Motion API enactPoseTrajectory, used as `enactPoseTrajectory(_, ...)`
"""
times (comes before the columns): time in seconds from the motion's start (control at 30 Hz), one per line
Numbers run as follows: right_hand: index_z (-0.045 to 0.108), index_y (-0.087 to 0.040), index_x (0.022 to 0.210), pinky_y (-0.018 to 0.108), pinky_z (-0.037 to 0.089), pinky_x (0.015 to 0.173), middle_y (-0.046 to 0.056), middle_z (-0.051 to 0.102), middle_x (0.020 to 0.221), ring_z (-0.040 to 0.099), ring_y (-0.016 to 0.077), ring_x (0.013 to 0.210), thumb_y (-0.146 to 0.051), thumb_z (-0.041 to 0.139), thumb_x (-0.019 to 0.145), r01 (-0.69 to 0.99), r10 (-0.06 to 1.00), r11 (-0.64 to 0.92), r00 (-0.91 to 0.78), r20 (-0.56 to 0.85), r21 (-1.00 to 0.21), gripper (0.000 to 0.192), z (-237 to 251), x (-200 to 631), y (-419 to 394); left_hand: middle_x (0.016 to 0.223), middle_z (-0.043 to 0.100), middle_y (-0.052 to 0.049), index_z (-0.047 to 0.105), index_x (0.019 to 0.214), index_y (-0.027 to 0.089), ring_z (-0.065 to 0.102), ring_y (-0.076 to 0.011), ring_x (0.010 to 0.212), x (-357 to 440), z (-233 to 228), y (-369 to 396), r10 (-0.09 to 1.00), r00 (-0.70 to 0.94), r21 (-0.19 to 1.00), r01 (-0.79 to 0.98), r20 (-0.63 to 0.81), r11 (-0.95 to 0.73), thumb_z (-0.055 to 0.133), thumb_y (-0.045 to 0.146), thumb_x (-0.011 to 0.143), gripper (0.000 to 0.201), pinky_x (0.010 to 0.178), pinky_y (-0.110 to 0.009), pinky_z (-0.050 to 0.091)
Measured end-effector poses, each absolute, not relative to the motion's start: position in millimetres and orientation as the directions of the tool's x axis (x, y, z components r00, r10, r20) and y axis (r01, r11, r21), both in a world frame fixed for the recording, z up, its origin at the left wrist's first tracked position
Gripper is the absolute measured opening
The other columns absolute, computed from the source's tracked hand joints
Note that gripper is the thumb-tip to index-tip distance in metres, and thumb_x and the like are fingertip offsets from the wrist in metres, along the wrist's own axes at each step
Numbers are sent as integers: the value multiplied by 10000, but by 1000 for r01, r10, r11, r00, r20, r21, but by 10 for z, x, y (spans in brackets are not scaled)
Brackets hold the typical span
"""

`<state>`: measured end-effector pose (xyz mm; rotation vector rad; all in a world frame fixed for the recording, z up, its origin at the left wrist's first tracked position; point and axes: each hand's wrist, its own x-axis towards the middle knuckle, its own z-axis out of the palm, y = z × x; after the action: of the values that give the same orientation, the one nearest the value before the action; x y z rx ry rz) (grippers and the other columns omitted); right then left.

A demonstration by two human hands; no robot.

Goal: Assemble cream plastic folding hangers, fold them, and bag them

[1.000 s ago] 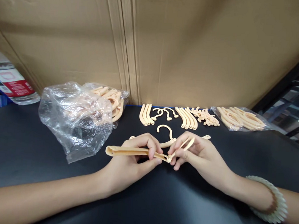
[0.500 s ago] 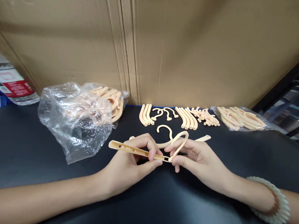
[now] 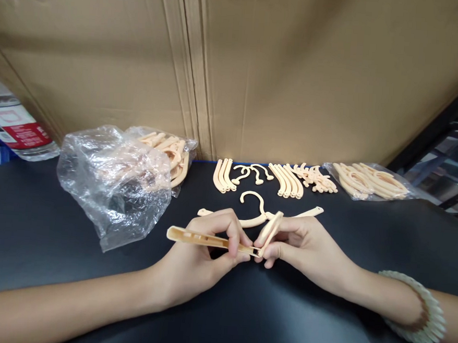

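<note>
Four spare bars (image 3: 224,176) lie in a row at the back of the table (image 3: 219,312) in the head view, and I count four more in a second row (image 3: 287,182). Between the two rows are several loose hooks (image 3: 258,174), overlapping too much for a sure count. Small pieces (image 3: 317,178) make one heap, too tangled to number. One bag (image 3: 369,181) of parts lies at the far right; more parts show under crumpled plastic (image 3: 113,195) on the left, near one bottle (image 3: 28,128). One hanger (image 3: 255,221) lies just behind my hands, which partly cover it.

My left hand (image 3: 199,261) is clamped on one bar (image 3: 193,237), thumb and fingers closed near its inner end, the longer part jutting out to the left. My right hand (image 3: 313,250), below one bracelet (image 3: 426,316), pinches one hook (image 3: 272,228), tilted and almost edge-on. Its foot meets the bar's end between my fingertips, above the table; how deep it sits I cannot tell.
</note>
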<state>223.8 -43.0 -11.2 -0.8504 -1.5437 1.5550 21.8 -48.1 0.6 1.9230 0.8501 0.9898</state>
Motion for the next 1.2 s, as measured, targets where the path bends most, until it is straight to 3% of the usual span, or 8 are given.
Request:
enactPoseTrajectory(0.37, 664, -153, 672, 216, 571, 539, 4, 628, 704, 632, 110, 604, -162, 745, 713, -77, 908, 70, -408, 96, -995, 91, -148, 2176, -484, 726, 611, 20, 456, 629, 179, 621, -123, 747, 272, -37, -546, 882, 431, 963, 90, 192, -254, 685, 141, 801, 290, 676, -233, 489)
enactPoseTrajectory(0.57, 678, -163, 695, 160, 473, 385, 18, 596, 802, 539, 62, 532, -226, 752, 734, -99, 911, 130, -382, 158, -987, 104, -147, 2188, -478, 731, 631, 33, 456, 716, 188, 623, -107, 724, 314, -23, -565, 924, 373, 996, -56, 88, -73, 708, 158, 779, 261, 680, -217, 493)
enactPoseTrajectory(0.67, 692, -167, 741, 139, 410, 344, 16, 604, 800, 488, 39, 485, -271, 747, 757, -110, 903, 132, -395, 165, -985, 119, -134, 2193, -482, 723, 631, 46, 478, 836, 194, 613, -98, 710, 321, -23, -546, 941, 336, 996, -92, 46, -16, 736, 155, 753, 274, 696, -212, 489)
enactPoseTrajectory(0.77, 688, -171, 792, 154, 434, 371, 4, 608, 766, 471, 34, 463, -312, 694, 817, -103, 895, 128, -416, 159, -986, 144, -131, 2186, -499, 751, 645, 50, 473, 971, 203, 618, -104, 752, 325, -23, -524, 947, 319, 993, -118, 43, -5, 733, 140, 755, 344, 753, -234, 499)
enactPoseTrajectory(0.97, 703, -181, 987, 199, 498, 430, 19, 641, 759, 536, 83, 533, -332, 720, 792, -28, 886, 163, -435, 158, -986, 248, -66, 2263, -432, 791, 705, 13, 451, 859, 191, 645, -122, 803, 326, -35, -483, 952, 307, 990, -135, 13, 30, 738, 143, 765, 305, 811, -272, 483)
enactPoseTrajectory(1.07, 667, -200, 1116, 216, 510, 466, 10, 637, 763, 560, 100, 570, -349, 725, 784, 50, 876, 328, -389, 284, -943, 369, 16, 2438, -244, 799, 715, 17, 426, 849, 197, 640, -112, 792, 314, -48, -468, 965, 262, 977, -206, -7, 63, 764, 136, 744, 359, 809, -264, 467)
enactPoseTrajectory(1.2, 699, -193, 1007, 273, 524, 585, 54, 681, 849, 609, 140, 668, -351, 557, 907, 396, 795, 606, -330, 509, -690, 234, 90, 2716, 141, 816, 711, 15, 426, 843, 197, 625, -111, 791, 302, -34, -471, 974, 224, 963, -256, -29, 87, 788, 124, 713, 392, 818, -272, 447)
